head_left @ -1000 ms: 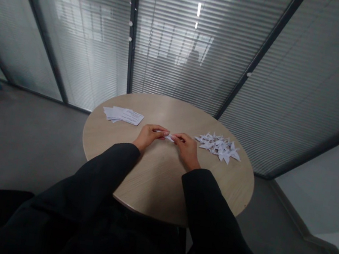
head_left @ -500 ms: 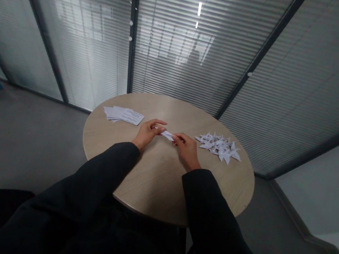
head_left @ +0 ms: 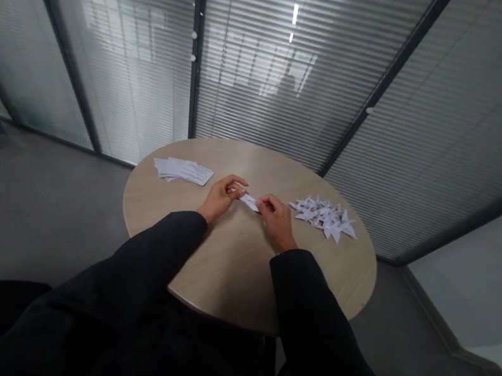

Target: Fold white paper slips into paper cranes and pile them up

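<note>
A small folded piece of white paper [head_left: 249, 201] is held between both hands just above the round wooden table [head_left: 228, 267]. My left hand [head_left: 220, 196] pinches its left end with thumb and fingers closed. My right hand [head_left: 276, 216] pinches its right end the same way. Both arms wear dark sleeves. The paper's exact shape is too small to make out.
A stack of flat white paper sheets [head_left: 183, 170] lies at the table's far left. A pile of several folded white paper figures [head_left: 324, 217] sits at the right. Glass walls with blinds stand close behind the table. Grey floor surrounds it.
The folded paper has been lifted slightly and stretched between the hands. My left hand's fingers have risen a little; my right hand shifted barely.
</note>
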Demonstrator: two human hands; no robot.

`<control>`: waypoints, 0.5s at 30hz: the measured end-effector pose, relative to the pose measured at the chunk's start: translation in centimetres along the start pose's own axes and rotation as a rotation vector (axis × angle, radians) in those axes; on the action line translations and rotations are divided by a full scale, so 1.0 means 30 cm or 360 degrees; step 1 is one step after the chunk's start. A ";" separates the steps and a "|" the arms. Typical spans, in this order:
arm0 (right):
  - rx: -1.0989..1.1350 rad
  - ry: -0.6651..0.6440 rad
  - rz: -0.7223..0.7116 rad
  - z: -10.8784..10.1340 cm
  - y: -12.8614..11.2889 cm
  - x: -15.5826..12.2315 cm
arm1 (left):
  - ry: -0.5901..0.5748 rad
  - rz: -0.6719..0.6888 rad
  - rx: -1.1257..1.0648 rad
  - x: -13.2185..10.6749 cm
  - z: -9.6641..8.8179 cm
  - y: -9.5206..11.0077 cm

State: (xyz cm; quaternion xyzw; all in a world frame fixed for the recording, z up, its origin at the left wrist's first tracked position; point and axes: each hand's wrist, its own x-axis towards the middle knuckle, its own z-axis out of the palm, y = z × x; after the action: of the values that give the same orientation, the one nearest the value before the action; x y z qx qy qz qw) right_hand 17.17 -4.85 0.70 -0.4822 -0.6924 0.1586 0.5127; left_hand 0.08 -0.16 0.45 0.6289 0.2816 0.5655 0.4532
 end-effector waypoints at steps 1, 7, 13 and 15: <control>0.0020 -0.0001 0.0006 0.001 0.000 0.000 | -0.0010 0.0003 -0.0005 0.001 -0.001 -0.003; 0.0200 -0.0045 0.0076 0.000 0.006 0.005 | -0.0068 0.0008 -0.0085 0.004 -0.012 -0.013; 0.0320 0.0022 0.0142 0.004 0.028 0.009 | -0.0093 -0.0139 -0.0253 -0.003 -0.011 0.002; 0.0371 0.0087 0.0195 0.007 0.037 0.011 | -0.0044 -0.0150 -0.0338 -0.005 -0.004 0.002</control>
State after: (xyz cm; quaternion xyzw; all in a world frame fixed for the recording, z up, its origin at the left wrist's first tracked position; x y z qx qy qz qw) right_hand 17.54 -3.98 -0.01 -0.4650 -0.6243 0.2557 0.5733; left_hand -0.07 -0.29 0.42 0.5710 0.2431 0.5615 0.5473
